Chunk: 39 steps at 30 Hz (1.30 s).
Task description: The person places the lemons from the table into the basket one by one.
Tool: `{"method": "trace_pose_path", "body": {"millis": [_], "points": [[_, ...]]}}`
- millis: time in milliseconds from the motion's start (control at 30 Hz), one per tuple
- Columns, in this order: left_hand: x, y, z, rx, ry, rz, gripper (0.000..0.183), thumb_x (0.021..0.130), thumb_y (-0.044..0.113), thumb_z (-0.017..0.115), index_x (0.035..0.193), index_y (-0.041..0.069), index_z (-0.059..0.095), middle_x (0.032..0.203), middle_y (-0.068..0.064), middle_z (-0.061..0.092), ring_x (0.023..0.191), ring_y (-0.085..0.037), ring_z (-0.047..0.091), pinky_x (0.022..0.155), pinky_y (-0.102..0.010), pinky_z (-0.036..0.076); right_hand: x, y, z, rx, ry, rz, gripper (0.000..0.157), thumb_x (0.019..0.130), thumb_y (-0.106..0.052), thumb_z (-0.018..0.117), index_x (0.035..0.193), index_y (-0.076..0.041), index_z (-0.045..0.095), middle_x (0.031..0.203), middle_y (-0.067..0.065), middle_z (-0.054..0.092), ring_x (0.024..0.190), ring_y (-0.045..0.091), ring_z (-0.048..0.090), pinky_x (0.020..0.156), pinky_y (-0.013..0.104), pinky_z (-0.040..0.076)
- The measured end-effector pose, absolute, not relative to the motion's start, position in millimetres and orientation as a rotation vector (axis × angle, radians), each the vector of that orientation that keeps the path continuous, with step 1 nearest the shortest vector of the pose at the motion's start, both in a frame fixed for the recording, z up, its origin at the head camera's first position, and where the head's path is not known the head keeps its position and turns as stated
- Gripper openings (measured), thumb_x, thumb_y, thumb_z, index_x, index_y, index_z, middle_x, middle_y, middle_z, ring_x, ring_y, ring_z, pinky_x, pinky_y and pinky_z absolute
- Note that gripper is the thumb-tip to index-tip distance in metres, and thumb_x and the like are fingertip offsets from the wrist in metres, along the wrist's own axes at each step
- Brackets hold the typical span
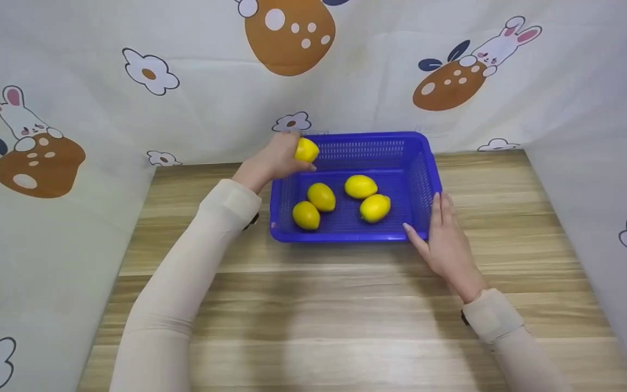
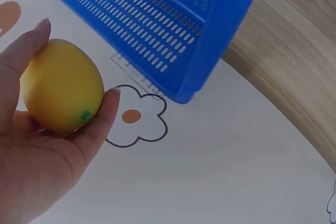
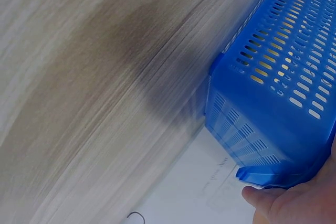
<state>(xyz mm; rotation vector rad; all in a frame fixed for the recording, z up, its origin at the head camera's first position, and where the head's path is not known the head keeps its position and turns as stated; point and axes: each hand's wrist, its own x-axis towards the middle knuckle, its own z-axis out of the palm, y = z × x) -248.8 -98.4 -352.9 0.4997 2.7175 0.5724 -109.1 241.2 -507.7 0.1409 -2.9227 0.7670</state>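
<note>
My left hand (image 1: 278,155) grips a yellow lemon (image 2: 63,85) with thumb and fingers around it. In the head view it is above the back left corner of a blue plastic basket (image 1: 346,237). Inside the basket are several lemons: two toward the left, a lemon (image 1: 321,197) behind a lemon (image 1: 306,215), and two nearer the middle, a lemon (image 1: 361,187) behind a lemon (image 1: 375,208). My right hand (image 1: 448,245) rests at the front right corner, its straight fingers along the right rim and its thumb reaching over the front rim.
The basket stands on a wood-grain table (image 1: 346,326), close to the back wall. A pale patterned cloth (image 1: 368,81) with flowers and rabbits hangs behind and on both sides. Slotted walls show the basket's contents in the right wrist view.
</note>
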Motion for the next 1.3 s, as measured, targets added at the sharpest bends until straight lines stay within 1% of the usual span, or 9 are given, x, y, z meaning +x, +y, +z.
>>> {"method": "trace_pose_path", "body": {"millis": [100,167,233,400,633,800,933,1133,1300], "points": [[-248.9,-98.4,-351.3,0.487,2.726,0.557,0.086,0.1,0.034,0.074,0.161,-0.007,0.029,0.162,-0.029,0.038,0.149,-0.04,0.042,0.125,-0.049,0.036,-109.2,241.1,-507.9,0.137,-2.929,0.767,0.098,0.106,-0.048,0.058,0.161,0.017,0.011,0.169,0.04,0.009,0.158,0.053,0.013,0.127,0.065,0.02],[-248.6,-98.6,-350.7,0.476,2.732,0.561,0.087,0.1,0.035,0.074,0.162,-0.005,0.027,0.168,-0.029,0.029,0.155,-0.041,0.033,0.128,-0.052,0.03,-109.0,240.9,-507.8,0.137,-2.932,0.766,0.098,0.106,-0.048,0.058,0.161,0.017,0.011,0.169,0.039,0.009,0.158,0.052,0.013,0.127,0.065,0.02],[-247.3,-98.5,-349.8,0.459,2.734,0.571,0.088,0.1,0.035,0.074,0.163,-0.004,0.027,0.17,-0.028,0.026,0.156,-0.041,0.032,0.128,-0.053,0.029,-108.9,241.0,-507.9,0.136,-2.933,0.763,0.098,0.106,-0.049,0.058,0.161,0.017,0.011,0.169,0.039,0.009,0.159,0.052,0.013,0.127,0.065,0.021],[-245.5,-98.1,-349.6,0.46,2.74,0.558,0.085,0.101,0.036,0.073,0.162,-0.003,0.029,0.167,-0.028,0.029,0.154,-0.04,0.034,0.128,-0.052,0.03,-108.8,241.4,-507.6,0.143,-2.922,0.754,0.097,0.106,-0.049,0.057,0.161,0.017,0.012,0.168,0.04,0.01,0.158,0.054,0.014,0.126,0.065,0.022],[-240.3,-96.8,-352.9,0.454,2.729,0.562,0.089,0.102,0.037,0.071,0.164,-0.005,0.024,0.171,-0.028,0.021,0.159,-0.04,0.025,0.13,-0.051,0.025,-108.6,241.0,-507.8,0.157,-2.892,0.749,0.096,0.106,-0.047,0.059,0.16,0.019,0.015,0.167,0.042,0.013,0.157,0.055,0.017,0.125,0.066,0.022],[-233.7,-94.7,-357.7,0.455,2.729,0.566,0.09,0.104,0.037,0.068,0.165,-0.006,0.018,0.173,-0.028,0.017,0.161,-0.04,0.02,0.13,-0.052,0.023,-108.0,241.3,-507.9,0.139,-2.912,0.746,0.096,0.106,-0.047,0.059,0.161,0.018,0.013,0.169,0.04,0.01,0.158,0.053,0.015,0.126,0.065,0.022],[-227.7,-96.1,-362.0,0.448,2.765,0.529,0.091,0.104,0.042,0.067,0.165,-0.006,0.02,0.172,-0.028,0.019,0.159,-0.041,0.025,0.129,-0.052,0.027,-108.1,240.4,-507.3,0.127,-2.928,0.741,0.097,0.106,-0.048,0.058,0.161,0.017,0.012,0.169,0.039,0.009,0.158,0.052,0.014,0.126,0.065,0.022],[-216.6,-103.2,-371.2,0.473,2.854,0.47,0.09,0.103,0.046,0.067,0.162,-0.009,0.025,0.166,-0.032,0.03,0.153,-0.044,0.036,0.126,-0.051,0.033,-108.2,240.4,-505.4,0.12,-2.941,0.736,0.099,0.106,-0.051,0.056,0.162,0.016,0.011,0.17,0.037,0.008,0.159,0.052,0.013,0.126,0.066,0.022],[-205.4,-109.4,-381.8,0.477,2.917,0.453,0.091,0.103,0.049,0.065,0.161,-0.011,0.028,0.164,-0.034,0.032,0.15,-0.046,0.039,0.126,-0.053,0.034,-108.1,240.2,-508.0,0.107,-2.955,0.719,0.099,0.106,-0.053,0.054,0.163,0.015,0.009,0.171,0.036,0.007,0.159,0.051,0.012,0.127,0.065,0.021]]}}
